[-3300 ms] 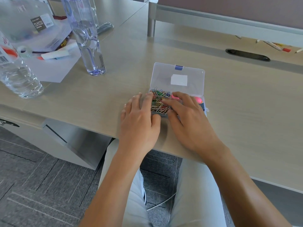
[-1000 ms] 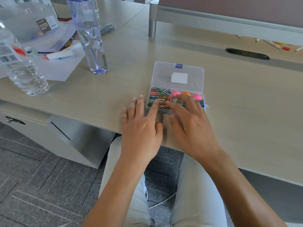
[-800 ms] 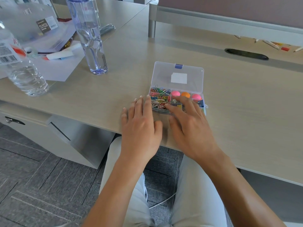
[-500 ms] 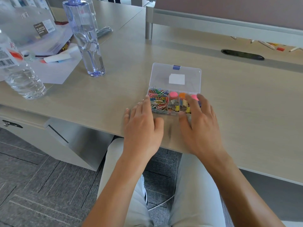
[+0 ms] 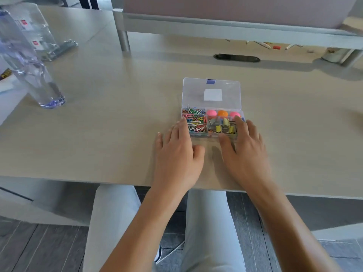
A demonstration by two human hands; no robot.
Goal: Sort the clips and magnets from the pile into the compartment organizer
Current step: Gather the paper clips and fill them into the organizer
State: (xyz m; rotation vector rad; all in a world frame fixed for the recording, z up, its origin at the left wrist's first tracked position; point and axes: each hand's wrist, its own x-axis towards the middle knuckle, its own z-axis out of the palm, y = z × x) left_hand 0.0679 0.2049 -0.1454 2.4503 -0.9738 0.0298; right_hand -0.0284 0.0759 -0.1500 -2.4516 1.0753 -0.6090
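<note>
A clear plastic compartment organizer (image 5: pixel 211 92) lies on the desk with its lid folded back. Its left compartment holds coloured paper clips (image 5: pixel 194 121). Round pink and orange magnets (image 5: pixel 222 113) fill the back right compartment, and binder clips (image 5: pixel 222 125) the front right one. My left hand (image 5: pixel 177 154) lies flat on the desk, fingertips touching the box's left front corner. My right hand (image 5: pixel 245 150) lies flat at the right front, fingers over the binder clip compartment's right side. Neither hand holds anything.
A tall clear water bottle (image 5: pixel 32 71) stands at the left, with plastic packaging (image 5: pixel 39 36) behind it. A cable slot (image 5: pixel 236 57) is in the desk at the back, below a grey partition rail (image 5: pixel 235 30). Pens (image 5: pixel 263 45) lie beyond it.
My right hand has slid from over the paper clips to the box's right front. My left hand drew back to the box's left corner. The view shifted right.
</note>
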